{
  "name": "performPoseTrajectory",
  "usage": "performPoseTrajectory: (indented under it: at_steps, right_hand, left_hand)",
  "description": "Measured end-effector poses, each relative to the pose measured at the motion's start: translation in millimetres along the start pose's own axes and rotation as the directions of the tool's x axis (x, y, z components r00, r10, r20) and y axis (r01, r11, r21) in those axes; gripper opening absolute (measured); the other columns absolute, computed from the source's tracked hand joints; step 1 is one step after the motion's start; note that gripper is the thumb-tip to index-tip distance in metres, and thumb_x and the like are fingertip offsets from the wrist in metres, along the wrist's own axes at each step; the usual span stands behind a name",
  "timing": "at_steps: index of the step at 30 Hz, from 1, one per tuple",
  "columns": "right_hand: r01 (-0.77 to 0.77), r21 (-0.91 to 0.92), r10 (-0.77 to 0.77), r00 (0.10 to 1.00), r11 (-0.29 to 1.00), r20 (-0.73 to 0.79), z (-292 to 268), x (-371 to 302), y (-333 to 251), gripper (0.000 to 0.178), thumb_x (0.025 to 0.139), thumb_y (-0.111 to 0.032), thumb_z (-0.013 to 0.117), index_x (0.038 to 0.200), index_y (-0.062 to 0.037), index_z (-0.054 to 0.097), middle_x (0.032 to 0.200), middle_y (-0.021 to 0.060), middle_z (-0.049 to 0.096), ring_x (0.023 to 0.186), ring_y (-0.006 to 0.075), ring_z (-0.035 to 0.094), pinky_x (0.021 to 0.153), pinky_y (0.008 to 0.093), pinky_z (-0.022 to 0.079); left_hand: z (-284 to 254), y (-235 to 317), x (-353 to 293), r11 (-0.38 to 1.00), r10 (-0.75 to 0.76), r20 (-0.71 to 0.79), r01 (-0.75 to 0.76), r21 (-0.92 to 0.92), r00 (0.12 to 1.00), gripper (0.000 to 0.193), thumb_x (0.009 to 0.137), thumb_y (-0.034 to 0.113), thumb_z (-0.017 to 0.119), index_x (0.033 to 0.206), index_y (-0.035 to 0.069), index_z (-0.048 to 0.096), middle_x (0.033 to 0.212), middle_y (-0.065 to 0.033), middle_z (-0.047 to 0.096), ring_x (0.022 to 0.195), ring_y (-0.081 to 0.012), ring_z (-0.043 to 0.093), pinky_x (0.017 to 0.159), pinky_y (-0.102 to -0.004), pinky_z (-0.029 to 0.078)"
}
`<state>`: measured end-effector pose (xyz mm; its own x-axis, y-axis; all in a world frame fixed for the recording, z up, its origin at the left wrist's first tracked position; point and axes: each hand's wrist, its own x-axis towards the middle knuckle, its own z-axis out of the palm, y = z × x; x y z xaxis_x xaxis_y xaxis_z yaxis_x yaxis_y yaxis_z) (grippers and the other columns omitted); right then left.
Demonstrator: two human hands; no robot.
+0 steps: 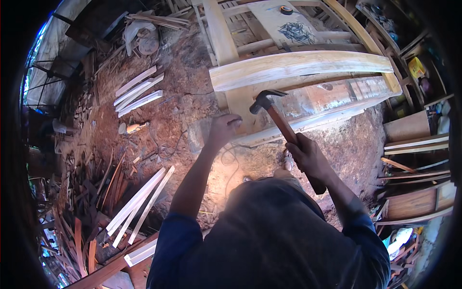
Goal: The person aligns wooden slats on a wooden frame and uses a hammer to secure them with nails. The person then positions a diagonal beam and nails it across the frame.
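A claw hammer (281, 123) with a dark metal head and wooden handle slants up in front of me. My right hand (310, 155) is closed round its handle, with the handle's butt end sticking out below the fist. Left of the hammer head, my left hand (225, 129) hovers by the near left corner of a wooden frame (298, 62), its fingers curled in a pinch. Whatever sits between those fingertips is too small to make out. Beyond the hands, a heap of dark nails (297, 32) lies on a pale board of the frame, near a round tape measure (286, 9).
White-edged wooden strips (139, 91) lie on the dirt floor to the left, with more strips (137, 204) nearer me. A small orange-handled tool (134, 127) rests between them. Scrap wood (91, 226) piles up at lower left. Shelves and planks (416, 144) line the right side.
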<state>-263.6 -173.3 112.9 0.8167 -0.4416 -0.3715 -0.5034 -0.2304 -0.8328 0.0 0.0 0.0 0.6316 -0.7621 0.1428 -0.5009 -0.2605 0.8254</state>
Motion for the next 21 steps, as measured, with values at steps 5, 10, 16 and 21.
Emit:
performPoseTrajectory:
  at_steps: [5, 10, 16, 21]
  right_hand:
    - [0.229, -0.184, -0.233, 0.972, 0.956, 0.0, 3, 8, -2, 0.029, 0.101, -0.025, 0.059, 0.101, 0.0033, 0.055, 0.069, 0.0242, 0.06, 0.062, 0.0396, 0.063, 0.058, 0.0472, 0.046]
    - [0.356, -0.26, -0.371, 0.928, 0.898, -0.009, -3, 4, -48, 0.024, 0.101, -0.021, 0.058, 0.101, 0.0022, 0.053, 0.066, 0.024, 0.058, 0.061, 0.0424, 0.06, 0.056, 0.0477, 0.044]
    - [0.32, -0.308, -0.329, 0.944, 0.896, 0.024, 11, 14, -46, 0.023, 0.101, -0.023, 0.056, 0.101, -0.0006, 0.05, 0.067, 0.0253, 0.06, 0.063, 0.0459, 0.062, 0.055, 0.0512, 0.045]
    - [0.307, -0.476, -0.282, 0.951, 0.824, 0.125, 18, 27, -30, 0.021, 0.1, -0.017, 0.061, 0.102, 0.0017, 0.052, 0.067, 0.0258, 0.061, 0.063, 0.0448, 0.064, 0.055, 0.0492, 0.046]
  left_hand:
    - [9, 1, -7, 0.984, -0.076, -0.142, 0.052, -0.168, 0.987, 0.014, 0.085, 0.004, 0.074, 0.098, -0.001, 0.076, 0.08, -0.0114, 0.073, 0.069, -0.0173, 0.068, 0.066, -0.0315, 0.053]
    - [14, -16, -15, 0.978, -0.05, -0.179, 0.012, -0.21, 0.983, 0.014, 0.085, 0.004, 0.074, 0.098, -0.001, 0.076, 0.082, -0.0127, 0.073, 0.07, -0.0175, 0.069, 0.066, -0.031, 0.053]
    - [9, -20, -20, 0.994, 0.068, -0.194, -0.083, -0.07, 0.979, 0.016, 0.085, 0.001, 0.071, 0.099, 0.002, 0.078, 0.09, -0.0133, 0.076, 0.078, -0.0187, 0.071, 0.071, -0.0311, 0.054]
    - [12, -34, -27, 0.996, 0.081, -0.265, -0.09, -0.023, 0.961, 0.016, 0.083, 0.003, 0.072, 0.097, 0.001, 0.078, 0.088, -0.016, 0.075, 0.076, -0.0256, 0.073, 0.069, -0.0342, 0.055]
